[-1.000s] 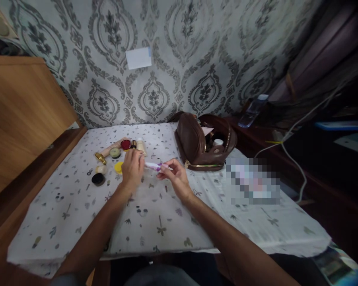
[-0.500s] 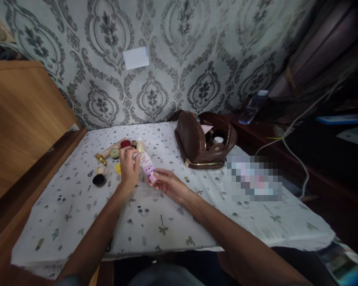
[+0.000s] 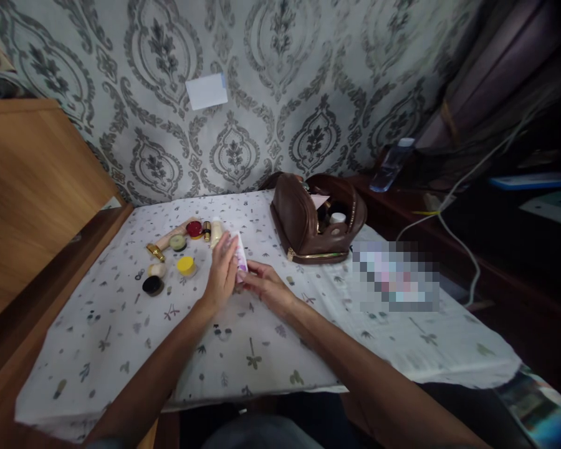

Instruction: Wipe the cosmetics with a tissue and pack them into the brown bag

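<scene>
Above the middle of the patterned cloth I hold a white, pink and purple squeeze tube (image 3: 241, 251) tilted up between both hands. My right hand (image 3: 270, 289) grips its lower end from the right, thumb and fingers closed on it. My left hand (image 3: 221, 273) is wrapped along the tube's left side and covers part of it. Left of that hand stands a small jar with a yellow lid (image 3: 186, 265). Just beyond the left fingertips is a cream-coloured bottle (image 3: 215, 232). Next to it lie a small black and gold item (image 3: 207, 231) and a red-topped jar (image 3: 194, 229).
Further left are a green-topped jar (image 3: 177, 242), a gold-capped tube (image 3: 156, 252) and a black-lidded jar (image 3: 153, 285). An open brown bag (image 3: 293, 215) stands at the back right, near a clear bottle (image 3: 389, 167). A wooden panel (image 3: 42, 187) borders the left side.
My left hand has moved right from the tube's far end to its side. The tube has turned more upright. The yellow-lidded jar now shows fully. The view has shifted slightly.
</scene>
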`<action>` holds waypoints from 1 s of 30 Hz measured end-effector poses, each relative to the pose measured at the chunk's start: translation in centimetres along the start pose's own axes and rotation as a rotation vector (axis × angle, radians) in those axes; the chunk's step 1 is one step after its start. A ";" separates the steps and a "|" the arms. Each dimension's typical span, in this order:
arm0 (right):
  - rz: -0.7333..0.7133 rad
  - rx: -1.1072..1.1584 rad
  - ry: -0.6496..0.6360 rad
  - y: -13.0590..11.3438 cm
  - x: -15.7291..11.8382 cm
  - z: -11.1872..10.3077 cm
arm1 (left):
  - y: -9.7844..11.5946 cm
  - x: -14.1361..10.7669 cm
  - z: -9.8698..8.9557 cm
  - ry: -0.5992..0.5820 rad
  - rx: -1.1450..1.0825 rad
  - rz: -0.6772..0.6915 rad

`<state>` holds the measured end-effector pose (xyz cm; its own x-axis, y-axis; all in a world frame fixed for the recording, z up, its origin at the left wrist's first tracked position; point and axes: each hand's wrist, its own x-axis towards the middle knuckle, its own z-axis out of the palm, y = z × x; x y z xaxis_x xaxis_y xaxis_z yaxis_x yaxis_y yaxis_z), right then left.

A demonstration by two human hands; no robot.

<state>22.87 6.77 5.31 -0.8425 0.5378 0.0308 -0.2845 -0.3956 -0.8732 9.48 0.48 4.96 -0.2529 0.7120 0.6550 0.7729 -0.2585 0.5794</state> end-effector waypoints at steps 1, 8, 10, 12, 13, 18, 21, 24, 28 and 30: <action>0.020 -0.038 -0.026 0.1 -0.1 0.1 | -0.3 0.2 -0.3 0.043 -0.049 -0.081; 0.158 0.046 -0.141 1.3 0.0 0.3 | -1.9 1.4 -1.7 0.270 -0.818 -0.593; 0.142 0.088 -0.099 1.6 0.2 0.2 | -1.8 1.6 -1.5 0.326 -0.881 -0.643; 0.120 0.105 -0.054 1.8 0.3 0.2 | -1.6 1.6 -1.0 0.395 -0.897 -0.671; 0.108 0.109 -0.034 1.9 0.4 0.2 | -1.5 1.6 -0.7 0.415 -0.904 -0.675; 0.011 0.147 0.085 2.0 0.8 0.0 | -0.6 0.6 0.8 0.235 -0.952 -0.660; -0.059 0.146 0.141 2.2 1.3 -0.5 | -0.4 -0.2 1.1 0.037 -0.819 -0.628; -0.090 0.151 0.167 2.3 1.8 -1.2 | -0.6 -0.6 0.8 -0.106 -0.664 -0.588; -0.089 0.155 0.211 2.0 2.0 -1.6 | -1.0 -0.8 0.5 -0.213 -0.608 -0.618; -0.078 0.117 0.209 1.8 2.0 -1.7 | -1.0 -0.8 0.6 -0.221 -0.614 -0.602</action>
<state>21.46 8.38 3.02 -0.7064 0.7077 -0.0160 -0.4063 -0.4238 -0.8095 9.32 0.55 3.56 -0.3489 0.9334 0.0838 0.0805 -0.0593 0.9950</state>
